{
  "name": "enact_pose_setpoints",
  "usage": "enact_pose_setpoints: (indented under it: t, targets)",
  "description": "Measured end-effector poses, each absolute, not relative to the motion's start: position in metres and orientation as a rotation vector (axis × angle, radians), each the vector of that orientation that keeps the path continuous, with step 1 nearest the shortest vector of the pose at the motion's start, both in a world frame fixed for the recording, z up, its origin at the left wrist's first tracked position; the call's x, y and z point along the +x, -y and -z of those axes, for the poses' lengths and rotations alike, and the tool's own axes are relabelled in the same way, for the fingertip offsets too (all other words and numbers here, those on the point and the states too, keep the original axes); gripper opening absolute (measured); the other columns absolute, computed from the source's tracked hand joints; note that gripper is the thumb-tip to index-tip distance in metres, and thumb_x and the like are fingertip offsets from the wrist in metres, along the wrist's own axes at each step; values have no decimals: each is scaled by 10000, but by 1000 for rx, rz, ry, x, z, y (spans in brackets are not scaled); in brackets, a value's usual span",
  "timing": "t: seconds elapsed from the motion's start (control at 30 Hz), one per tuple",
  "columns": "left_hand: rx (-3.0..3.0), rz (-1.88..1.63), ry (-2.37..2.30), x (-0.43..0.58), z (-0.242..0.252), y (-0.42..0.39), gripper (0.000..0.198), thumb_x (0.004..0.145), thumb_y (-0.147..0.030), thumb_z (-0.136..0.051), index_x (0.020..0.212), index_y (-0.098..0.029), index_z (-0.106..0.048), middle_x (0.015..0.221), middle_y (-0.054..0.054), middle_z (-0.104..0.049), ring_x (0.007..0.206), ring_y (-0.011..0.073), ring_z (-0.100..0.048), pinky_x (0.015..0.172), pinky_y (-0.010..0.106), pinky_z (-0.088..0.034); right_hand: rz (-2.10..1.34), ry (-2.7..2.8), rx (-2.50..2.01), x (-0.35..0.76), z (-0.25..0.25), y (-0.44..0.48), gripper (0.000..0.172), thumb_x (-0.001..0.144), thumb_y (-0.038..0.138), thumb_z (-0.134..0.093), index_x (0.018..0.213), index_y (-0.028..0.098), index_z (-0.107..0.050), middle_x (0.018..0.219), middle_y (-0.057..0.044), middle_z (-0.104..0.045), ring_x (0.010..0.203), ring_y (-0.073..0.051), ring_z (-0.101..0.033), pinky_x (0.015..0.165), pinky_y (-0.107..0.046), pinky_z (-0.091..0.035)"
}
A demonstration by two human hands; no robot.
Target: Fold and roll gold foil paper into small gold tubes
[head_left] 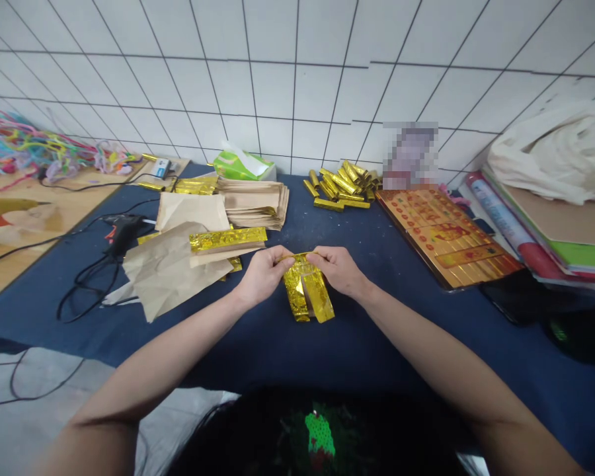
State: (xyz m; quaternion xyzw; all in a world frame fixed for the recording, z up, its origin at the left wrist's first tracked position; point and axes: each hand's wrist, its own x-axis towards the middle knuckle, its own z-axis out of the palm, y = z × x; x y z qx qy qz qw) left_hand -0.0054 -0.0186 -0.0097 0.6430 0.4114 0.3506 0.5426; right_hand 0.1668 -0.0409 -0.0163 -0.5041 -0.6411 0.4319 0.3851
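Both hands pinch the far edge of a shiny gold foil paper at the middle of the table. My left hand grips its left corner between thumb and fingers. On the opposite corner, my right hand is closed the same way. The foil hangs toward me in two strips, with a gap showing between them. Left of my left hand, a flat gold strip lies on brown paper sheets. Beyond my hands sits a pile of rolled gold foil tubes.
A stack of brown paper stands before a green tissue pack. A black glue gun with its cable lies at left, near colourful pipe cleaners. At right are a gold-and-red printed box and a white cloth bag.
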Motion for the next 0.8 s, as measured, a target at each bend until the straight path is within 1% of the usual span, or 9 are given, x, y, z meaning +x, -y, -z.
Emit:
enact_pose_setpoints:
  t: [0.17,0.27,0.37,0.43,0.5,0.57,0.67,0.8]
  targets:
    - [1480,-918,-1028,-3,9,13,172,685,-297,-596,618,-143,-557,532,-33,-526,493,81,-446,488,202,-355,-1344,1572,-1297,169,18,40,328,769,463,-531,623,171,-499,516,53,-442,442,-72,-385,419,-208,-288]
    - [1402,-920,-1004,-1,10,10,250,648,-364,-652,614,-150,-528,494,-45,-501,441,74,-438,448,200,-357,-1339,1490,-1257,171,20,38,331,753,471,-552,634,163,-532,551,38,-490,474,-80,-428,457,-217,-335]
    - [1338,-903,-962,-2,16,8,342,617,-428,-676,587,-172,-452,452,-60,-459,390,71,-425,414,204,-364,-1338,1386,-1225,172,25,36,331,744,485,-560,668,163,-549,598,21,-536,513,-94,-475,501,-232,-380]
    - [1364,-914,-980,-2,19,6,360,637,-437,-652,576,-182,-405,442,-64,-440,376,69,-411,404,204,-360,-1322,1371,-1248,173,28,34,353,742,498,-559,626,167,-523,540,33,-499,464,-81,-438,464,-223,-355]
    - [1416,-928,-1014,-2,23,4,335,674,-416,-611,579,-185,-389,444,-64,-425,378,65,-394,402,197,-342,-1291,1399,-1301,174,30,33,383,751,509,-542,577,173,-481,471,52,-435,407,-65,-370,409,-209,-297]
    - [1459,-936,-1042,-2,26,1,293,707,-377,-567,584,-185,-383,449,-68,-399,389,61,-375,407,189,-316,-1292,1455,-1335,175,31,32,383,769,508,-515,582,178,-464,456,58,-418,390,-62,-350,387,-203,-270]
    - [1540,-937,-1093,-2,30,-3,243,744,-312,-505,589,-185,-369,467,-69,-368,411,62,-354,418,186,-279,-1280,1546,-1349,176,31,30,349,790,478,-486,606,184,-449,476,56,-438,400,-68,-368,399,-207,-281]
    - [1719,-872,-1183,-2,36,-9,223,788,-248,-454,596,-185,-361,494,-61,-368,436,71,-364,437,191,-274,-989,1717,-1487,177,30,30,363,806,412,-460,529,187,-395,470,55,-404,441,-74,-351,452,-225,-268]
